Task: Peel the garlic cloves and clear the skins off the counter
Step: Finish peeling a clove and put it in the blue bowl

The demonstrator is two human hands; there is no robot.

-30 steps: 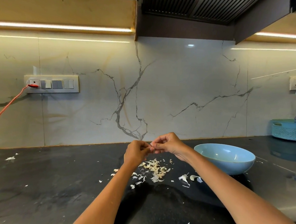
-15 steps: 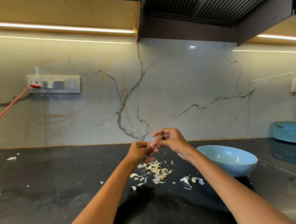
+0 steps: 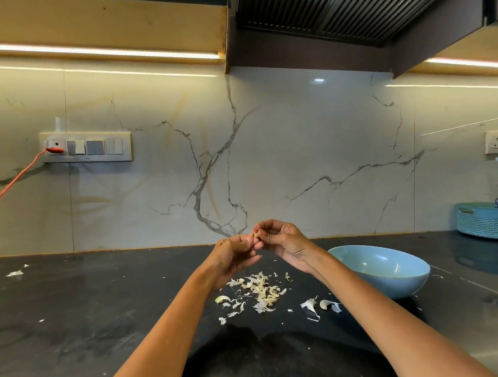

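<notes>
We peel a garlic clove (image 3: 255,234) above the bench (image 3: 88,309).
Our left hand (image 3: 232,255) and right hand (image 3: 282,237) both grip it by the fingertips; skins (image 3: 260,291) lie below, beside the blue bowl (image 3: 382,270).

Pale-blue bowl (image 3: 393,280) — black counter (image 3: 88,309)

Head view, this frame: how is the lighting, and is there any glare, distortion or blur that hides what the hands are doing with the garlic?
Head view: warm under-cabinet strips light the backsplash evenly; a small glare spot sits below the hood, far from the work. Wide-angle bending curves the counter edge. The left hand and right hand are fairly sharp, but the garlic clove they pinch is tiny and mostly hidden.
</notes>
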